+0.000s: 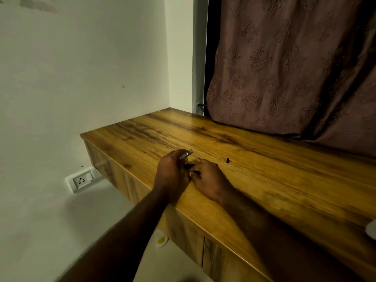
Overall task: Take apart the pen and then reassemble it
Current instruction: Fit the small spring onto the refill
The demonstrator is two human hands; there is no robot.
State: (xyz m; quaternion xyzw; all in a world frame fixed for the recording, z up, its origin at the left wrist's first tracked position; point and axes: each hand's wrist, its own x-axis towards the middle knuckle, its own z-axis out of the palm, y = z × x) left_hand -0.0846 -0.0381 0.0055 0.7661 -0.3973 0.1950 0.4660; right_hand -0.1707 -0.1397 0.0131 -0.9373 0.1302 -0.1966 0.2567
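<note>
Head view, dim room. I saw both hands working close together over the near-left part of the wooden desk top (264,180).

Left hand (172,171): fingers curled round a silvery pen piece (186,154), which stuck out past the knuckles, tilted up and away. Closed grip on it.

Right hand (207,178): fingers bent inward, tips pinched on a short dark pen part (189,165) that lay between the two hands. The part was mostly hidden by the fingers; I could not tell which piece it was, nor whether it touched the silvery piece.

On the desk, just right of the right hand: a small dark pen cap or end piece (227,159) standing upright, and near it a tiny pale bit (229,165) lying flat. Both apart from the hands.

Surroundings: a patterned brown curtain (295,68) hung behind the desk, its hem resting on the back edge. A white wall socket (81,181) sat low on the wall, left of the desk. A pale object with a yellow patch (161,239) lay on the floor below the desk front. A white object (371,228) was cut off at the right edge.

No writing, brand or label was legible anywhere; the pen pieces were too small and dark to read.
</note>
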